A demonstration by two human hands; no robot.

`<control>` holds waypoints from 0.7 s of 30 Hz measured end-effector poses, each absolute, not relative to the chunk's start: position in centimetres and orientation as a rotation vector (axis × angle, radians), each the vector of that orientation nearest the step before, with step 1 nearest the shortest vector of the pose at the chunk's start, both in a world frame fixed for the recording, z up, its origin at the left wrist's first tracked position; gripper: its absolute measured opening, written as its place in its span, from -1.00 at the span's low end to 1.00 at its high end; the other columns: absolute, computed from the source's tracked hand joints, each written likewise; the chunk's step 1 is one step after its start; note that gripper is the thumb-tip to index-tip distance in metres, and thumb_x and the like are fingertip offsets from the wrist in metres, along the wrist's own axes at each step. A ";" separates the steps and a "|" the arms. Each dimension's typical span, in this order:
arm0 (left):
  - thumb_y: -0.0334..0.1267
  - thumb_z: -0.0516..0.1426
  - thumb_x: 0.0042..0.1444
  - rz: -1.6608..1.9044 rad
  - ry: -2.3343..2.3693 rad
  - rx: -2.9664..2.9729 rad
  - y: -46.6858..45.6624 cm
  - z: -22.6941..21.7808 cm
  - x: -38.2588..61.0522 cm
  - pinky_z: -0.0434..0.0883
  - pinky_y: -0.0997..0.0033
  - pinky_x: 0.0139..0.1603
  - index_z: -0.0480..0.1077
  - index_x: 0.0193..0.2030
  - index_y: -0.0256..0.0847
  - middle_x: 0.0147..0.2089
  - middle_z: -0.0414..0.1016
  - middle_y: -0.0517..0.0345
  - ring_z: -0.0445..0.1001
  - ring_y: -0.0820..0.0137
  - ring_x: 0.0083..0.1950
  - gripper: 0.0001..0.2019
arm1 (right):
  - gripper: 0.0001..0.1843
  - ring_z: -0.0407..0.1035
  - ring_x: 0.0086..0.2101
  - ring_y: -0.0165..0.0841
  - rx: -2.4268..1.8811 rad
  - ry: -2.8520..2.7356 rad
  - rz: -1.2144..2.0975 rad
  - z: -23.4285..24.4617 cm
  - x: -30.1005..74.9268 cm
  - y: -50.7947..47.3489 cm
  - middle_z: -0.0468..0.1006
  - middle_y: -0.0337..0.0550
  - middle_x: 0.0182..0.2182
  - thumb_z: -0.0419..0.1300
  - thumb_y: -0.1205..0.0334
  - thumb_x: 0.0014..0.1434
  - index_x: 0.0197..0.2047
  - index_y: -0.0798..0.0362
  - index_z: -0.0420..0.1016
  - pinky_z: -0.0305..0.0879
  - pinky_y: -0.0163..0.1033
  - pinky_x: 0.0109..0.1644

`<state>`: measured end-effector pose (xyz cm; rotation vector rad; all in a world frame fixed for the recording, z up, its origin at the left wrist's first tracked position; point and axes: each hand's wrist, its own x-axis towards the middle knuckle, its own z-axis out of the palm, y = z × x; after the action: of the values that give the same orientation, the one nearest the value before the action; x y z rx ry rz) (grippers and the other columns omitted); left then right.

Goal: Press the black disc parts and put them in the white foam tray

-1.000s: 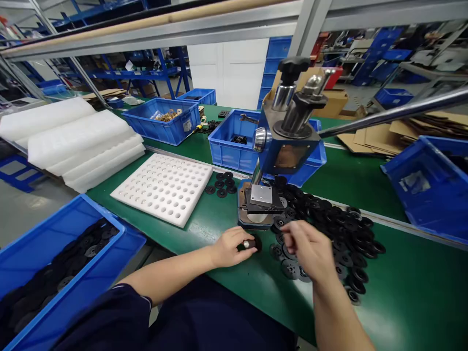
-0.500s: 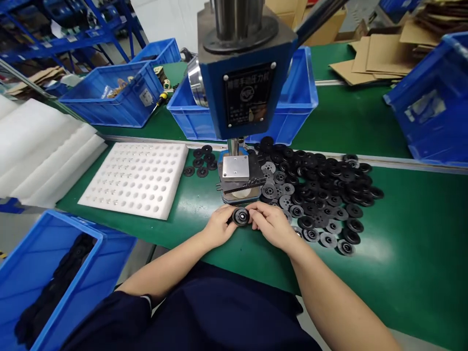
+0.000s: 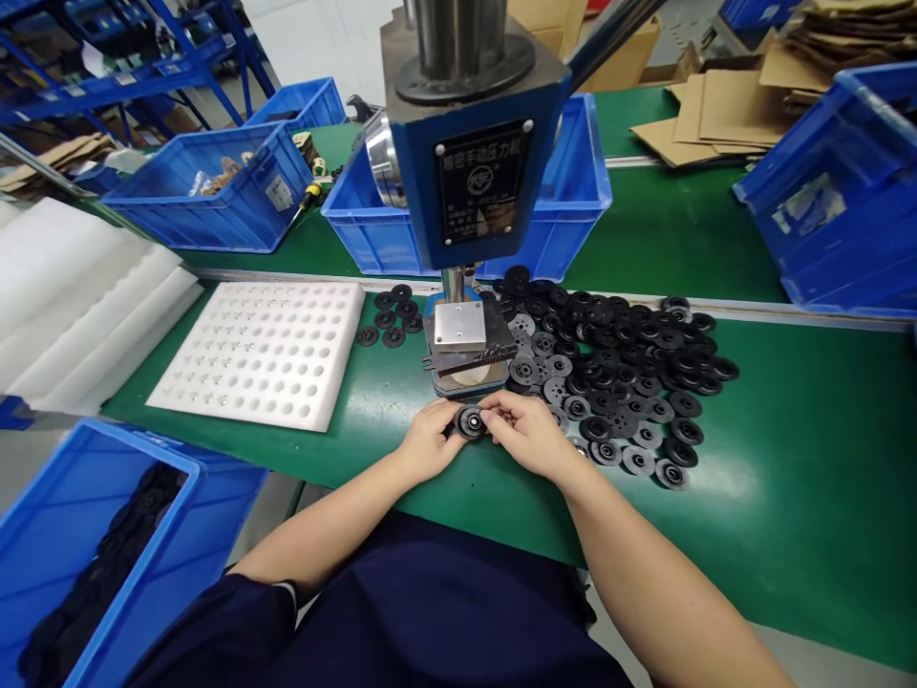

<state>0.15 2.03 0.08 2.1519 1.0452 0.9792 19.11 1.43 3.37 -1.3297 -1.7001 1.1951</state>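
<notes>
Both hands meet just in front of the blue hand press (image 3: 473, 143). My left hand (image 3: 428, 440) and my right hand (image 3: 526, 435) pinch one black round disc (image 3: 471, 421) between their fingertips, a little above the green table (image 3: 788, 497). The press's metal block and base plate (image 3: 462, 349) sit right behind the disc. A large heap of black discs (image 3: 623, 373) spreads to the right of my right hand. A few more black discs (image 3: 391, 320) lie left of the press.
A white foam tray with round holes (image 3: 262, 349) lies at the left, with stacked white foam sheets (image 3: 78, 296) beyond it. Blue bins stand at the near left (image 3: 86, 535), behind the press (image 3: 573, 191), at the back left (image 3: 215, 186) and the far right (image 3: 838, 201). Cardboard sheets (image 3: 702, 115) lie at the back right.
My right hand came in from the heap to join the left on the disc. The view dropped and moved closer to the press; since half a second ago the hands have hardly moved.
</notes>
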 end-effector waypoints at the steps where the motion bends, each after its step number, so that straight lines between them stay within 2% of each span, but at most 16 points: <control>1: -0.33 0.15 0.17 0.986 1.052 2.147 2.0 0.0 0.2 0.47 0.25 -0.17 0.47 -0.16 -0.23 -0.26 0.59 0.01 0.52 0.30 -0.24 -0.88 | -0.77 0.38 -0.54 -0.44 -1.335 -1.700 1.199 3.3 19.1 1.4 0.51 -0.20 -0.52 0.08 0.14 0.19 -0.25 0.10 0.48 0.29 -0.34 -0.44; 6: -0.33 0.19 0.16 1.034 1.044 2.149 2.0 -0.4 0.0 0.48 0.25 -0.15 0.47 -0.19 -0.24 -0.26 0.60 0.01 0.54 0.31 -0.22 -0.90 | -0.74 0.39 -0.52 -0.44 -1.316 -1.699 1.195 3.1 19.3 1.5 0.53 -0.17 -0.48 0.11 0.11 0.20 -0.23 0.11 0.49 0.31 -0.34 -0.44; 14: -0.40 0.22 0.12 1.145 1.043 2.202 2.2 -0.6 -0.2 0.46 0.37 -0.27 0.49 -0.19 -0.25 -0.30 0.56 0.05 0.49 0.37 -0.28 -0.89 | -0.75 0.34 -0.54 -0.51 -1.252 -1.720 1.094 2.9 19.4 1.3 0.55 -0.20 -0.42 0.21 0.18 0.12 -0.13 0.08 0.47 0.31 -0.38 -0.46; 21: -0.42 0.23 0.12 1.152 1.034 2.233 2.2 -0.8 -0.4 0.49 0.37 -0.27 0.49 -0.18 -0.25 -0.28 0.56 0.04 0.50 0.37 -0.27 -0.88 | -0.81 0.35 -0.54 -0.50 -1.253 -1.758 1.096 2.9 19.7 1.4 0.55 -0.22 -0.44 0.22 0.19 0.10 -0.22 0.07 0.49 0.32 -0.38 -0.46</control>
<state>-0.36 2.15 -0.79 2.2329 1.0341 1.1518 19.67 1.43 2.95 -1.2533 -1.7582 1.0963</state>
